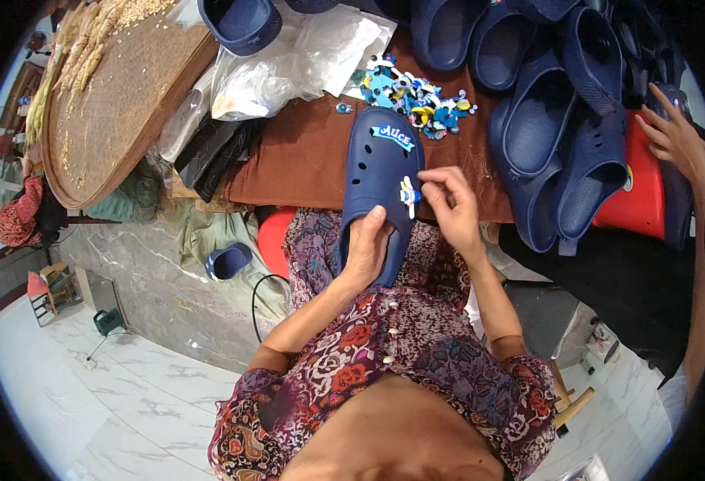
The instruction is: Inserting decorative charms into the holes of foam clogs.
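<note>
A navy blue clog (359, 196), toe pointing away from me, is upright over my lap at the table's edge. My left hand (366, 244) is closed around its opening, thumb on top and fingers inside or beneath. A light blue banner-shaped shoe charm (393, 138) sits near the toe. Lower on the right side is a small white, blue and yellow charm (408, 196). My right hand (454, 207) is pinched beside that charm, fingertips at the clog's right edge; anything between them is too small to tell. Beyond the toe lies a pile of colourful charms (425, 104).
Several navy clogs (533, 120) crowd the table's right and back, near a red container (639, 180). Clear plastic bags (288, 68) and a round woven tray (120, 104) with grains are to the left. Another person's hand (677, 136) reaches in at the far right.
</note>
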Tool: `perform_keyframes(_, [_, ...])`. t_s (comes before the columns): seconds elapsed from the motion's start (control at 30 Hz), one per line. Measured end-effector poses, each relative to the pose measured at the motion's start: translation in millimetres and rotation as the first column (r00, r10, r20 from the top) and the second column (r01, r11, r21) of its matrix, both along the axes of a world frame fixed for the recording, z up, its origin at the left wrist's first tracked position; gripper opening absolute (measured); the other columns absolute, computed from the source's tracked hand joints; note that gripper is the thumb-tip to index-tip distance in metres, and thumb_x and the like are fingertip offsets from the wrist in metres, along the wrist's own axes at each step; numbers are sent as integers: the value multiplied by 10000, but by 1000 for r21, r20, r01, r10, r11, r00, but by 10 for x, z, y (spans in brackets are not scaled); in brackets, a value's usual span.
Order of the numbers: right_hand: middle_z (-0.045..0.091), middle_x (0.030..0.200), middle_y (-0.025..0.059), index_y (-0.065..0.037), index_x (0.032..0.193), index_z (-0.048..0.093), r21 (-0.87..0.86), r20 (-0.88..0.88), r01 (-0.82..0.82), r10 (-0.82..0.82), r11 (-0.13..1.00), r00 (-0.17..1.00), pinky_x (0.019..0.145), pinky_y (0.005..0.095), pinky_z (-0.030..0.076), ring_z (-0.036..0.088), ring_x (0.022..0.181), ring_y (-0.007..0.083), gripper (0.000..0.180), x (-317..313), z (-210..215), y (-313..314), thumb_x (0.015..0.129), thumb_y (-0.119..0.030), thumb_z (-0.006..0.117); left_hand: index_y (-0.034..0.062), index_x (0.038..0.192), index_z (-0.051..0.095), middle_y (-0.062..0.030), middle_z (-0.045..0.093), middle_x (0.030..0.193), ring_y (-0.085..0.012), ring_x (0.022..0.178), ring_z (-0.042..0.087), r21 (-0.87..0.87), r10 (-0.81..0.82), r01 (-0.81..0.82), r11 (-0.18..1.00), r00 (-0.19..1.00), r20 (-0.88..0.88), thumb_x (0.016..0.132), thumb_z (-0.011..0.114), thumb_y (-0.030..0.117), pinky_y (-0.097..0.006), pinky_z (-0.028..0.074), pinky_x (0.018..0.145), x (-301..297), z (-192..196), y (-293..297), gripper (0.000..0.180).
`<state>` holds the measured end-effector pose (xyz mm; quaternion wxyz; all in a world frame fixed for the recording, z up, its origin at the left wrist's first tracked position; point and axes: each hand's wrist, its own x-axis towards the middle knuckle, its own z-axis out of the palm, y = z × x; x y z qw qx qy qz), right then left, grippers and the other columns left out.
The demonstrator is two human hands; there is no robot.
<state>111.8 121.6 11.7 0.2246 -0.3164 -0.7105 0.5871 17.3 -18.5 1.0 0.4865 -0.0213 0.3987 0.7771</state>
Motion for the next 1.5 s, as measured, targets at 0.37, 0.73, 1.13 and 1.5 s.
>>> perform_keyframes(0.37, [562, 965, 129, -66, 1111, 624, 564, 217, 79, -240, 822, 946, 749, 406, 486, 619, 861, 292, 231, -337, -309, 919, 887, -115, 656, 17, 1393, 393, -119, 511, 1375, -233, 1246, 497, 70, 48, -66, 995, 973, 224, 965, 514, 388, -424, 366, 1074, -151, 93, 82, 579])
perform_keyframes(0.73, [575, 968, 123, -53, 989, 616, 757, 107, 59, -213, 651, 971, 756, 388, 483, 600, 872, 293, 238, -342, -246, 958, 788, -84, 740, 37, 1378, 422, -112, 527, 1380, -264, 1246, 521, -12, 61, -60, 998, 961, 271, 944, 506, 310, -475, 381, 1070, -212, 240, 99, 519])
perform_keyframes(1.13, [649, 856, 67, -37, 906, 676, 338, 38, -233, 234, 912, 971, 688, 314, 505, 642, 783, 195, 132, -545, 303, 417, 796, -75, 737, 66, 1413, 381, -116, 529, 1369, -241, 1247, 531, -33, -72, 87, 996, 947, 312, 930, 490, 274, -423, 430, 1033, -298, 391, 91, 537])
perform_keyframes(1.5, [651, 906, 104, -23, 948, 659, 599, 108, -396, 421, 696, 901, 768, 367, 495, 627, 866, 285, 140, -612, 356, 386, 820, -64, 697, 77, 1375, 396, -93, 535, 1328, -220, 1214, 534, -49, -85, 103, 993, 952, 293, 937, 510, 260, -408, 428, 1008, -236, 361, 87, 488])
